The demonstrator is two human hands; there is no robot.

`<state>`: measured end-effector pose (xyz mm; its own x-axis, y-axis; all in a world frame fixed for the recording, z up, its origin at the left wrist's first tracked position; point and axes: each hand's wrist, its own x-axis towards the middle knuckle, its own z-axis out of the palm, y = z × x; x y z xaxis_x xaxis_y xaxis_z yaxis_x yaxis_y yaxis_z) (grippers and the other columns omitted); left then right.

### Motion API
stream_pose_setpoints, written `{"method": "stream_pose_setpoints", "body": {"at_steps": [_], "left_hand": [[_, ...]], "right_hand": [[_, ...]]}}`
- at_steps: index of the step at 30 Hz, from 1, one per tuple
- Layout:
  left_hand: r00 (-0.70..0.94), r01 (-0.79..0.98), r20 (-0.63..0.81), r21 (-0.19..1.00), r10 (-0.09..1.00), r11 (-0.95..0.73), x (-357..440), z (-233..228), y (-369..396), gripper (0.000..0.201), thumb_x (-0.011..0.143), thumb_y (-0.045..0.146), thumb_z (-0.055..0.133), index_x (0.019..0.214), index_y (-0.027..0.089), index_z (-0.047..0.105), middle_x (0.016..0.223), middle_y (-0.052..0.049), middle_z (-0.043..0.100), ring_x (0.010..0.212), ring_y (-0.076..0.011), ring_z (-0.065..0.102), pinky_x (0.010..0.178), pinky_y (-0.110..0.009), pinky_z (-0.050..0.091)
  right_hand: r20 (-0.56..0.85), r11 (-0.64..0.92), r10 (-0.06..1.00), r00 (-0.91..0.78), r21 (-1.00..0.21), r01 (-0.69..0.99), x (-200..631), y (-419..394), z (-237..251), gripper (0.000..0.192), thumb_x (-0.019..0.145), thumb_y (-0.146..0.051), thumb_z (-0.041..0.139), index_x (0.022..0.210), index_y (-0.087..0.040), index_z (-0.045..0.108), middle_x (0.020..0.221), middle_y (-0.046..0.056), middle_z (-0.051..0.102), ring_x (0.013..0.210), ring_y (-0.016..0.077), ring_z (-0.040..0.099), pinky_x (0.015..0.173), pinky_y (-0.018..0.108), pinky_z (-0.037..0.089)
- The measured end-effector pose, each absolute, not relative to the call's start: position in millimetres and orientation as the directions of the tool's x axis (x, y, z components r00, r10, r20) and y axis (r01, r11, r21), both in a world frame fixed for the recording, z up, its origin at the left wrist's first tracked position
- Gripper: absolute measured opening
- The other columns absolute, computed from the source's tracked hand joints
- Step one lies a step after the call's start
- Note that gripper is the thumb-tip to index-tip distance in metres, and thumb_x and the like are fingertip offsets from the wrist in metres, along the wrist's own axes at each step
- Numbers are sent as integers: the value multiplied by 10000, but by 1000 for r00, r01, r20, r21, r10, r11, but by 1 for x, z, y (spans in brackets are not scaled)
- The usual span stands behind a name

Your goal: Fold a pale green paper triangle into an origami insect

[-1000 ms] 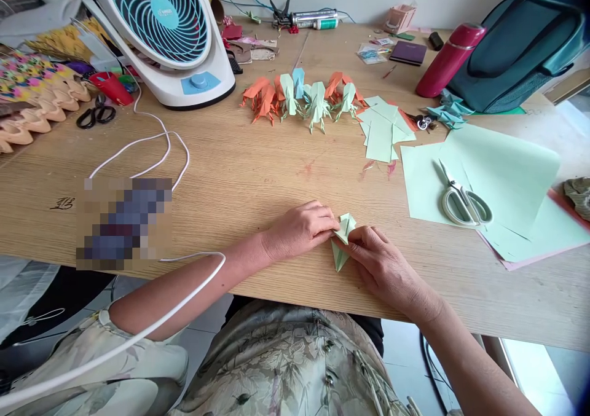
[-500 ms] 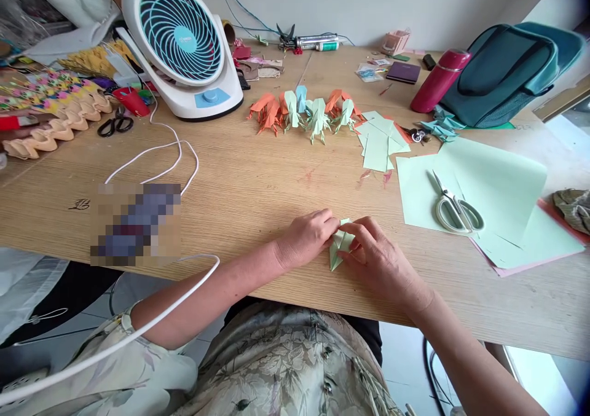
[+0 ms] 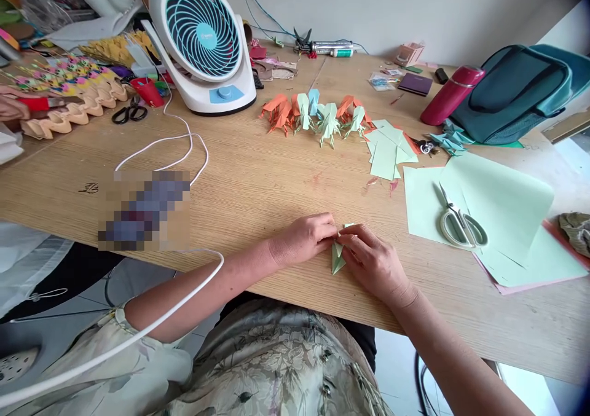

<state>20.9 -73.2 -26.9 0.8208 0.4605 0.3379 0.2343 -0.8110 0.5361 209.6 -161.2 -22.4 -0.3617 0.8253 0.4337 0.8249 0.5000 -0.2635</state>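
Hands, left [image 3: 308, 239] and right [image 3: 371, 260], pinch a small pale-green folded paper [image 3: 337, 257], pointed, flat on the table [image 3: 258, 182].

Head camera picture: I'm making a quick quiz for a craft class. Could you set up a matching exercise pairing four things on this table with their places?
Things:
1. scissors
2. fan
3. flask
4. folded paper

Places:
A. between the left hand and right hand
B. beside the backpack
C. on the green sheets
D. far left of the table

Pairs: 1-C, 2-D, 3-B, 4-A
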Motion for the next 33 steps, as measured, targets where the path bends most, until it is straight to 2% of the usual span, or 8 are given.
{"method": "stream_pose_setpoints", "body": {"at_steps": [4,8,15,23,28,33], "left_hand": [[827,206,362,515,429,-832,16,-29,-75,137,938,118,547,968,139,680,952,-52,643,889,-142,620,797,-231,475],[813,276,363,447,455,-851,3,-23,-85,198,956,96,488,1008,136,675,976,-66,650,918,-151,617,824,-256,491],[875,277,353,200,332,-940,-11,-14,-102,215,959,94,477,1079,125,653,1055,-87,655,980,-191,572,911,-326,486],[916,267,290,70,276,-961,-11,-9,-108,248,982,121,440,1120,151,644,1046,-73,645,923,-185,539,876,-315,469],[925,262,276,35,262,-964,-12,-5,-112,234,982,154,461,1125,196,642,1069,-56,638,916,-186,535,857,-331,457],[927,256,260,84,270,-963,-12,-5,-113,231,982,171,475,1135,218,641,1126,-50,640,933,-185,529,866,-335,444]], "right_hand": [[420,519,824,-381,-285,806,210,-161,-22,187,944,-100,482,987,-184,644,1030,74,685,833,177,662,702,286,519],[410,522,827,-385,-305,797,211,-162,-22,186,947,-106,483,976,-187,648,1020,72,700,837,186,663,716,302,527],[422,565,799,-429,-280,776,215,-164,-20,196,954,-117,504,1043,-184,665,1082,83,713,916,217,671,787,351,553],[383,583,792,-476,-242,775,216,-165,-16,221,959,-112,492,1070,-164,676,1107,102,714,911,231,676,769,370,559],[372,610,773,-514,-211,764,219,-164,-15,210,955,-116,506,1077,-160,671,1133,112,705,895,232,673,757,372,555],[370,633,752,-546,-169,756,220,-164,-15,236,948,-100,494,1098,-163,665,1159,117,698,865,223,664,729,370,556]]}}
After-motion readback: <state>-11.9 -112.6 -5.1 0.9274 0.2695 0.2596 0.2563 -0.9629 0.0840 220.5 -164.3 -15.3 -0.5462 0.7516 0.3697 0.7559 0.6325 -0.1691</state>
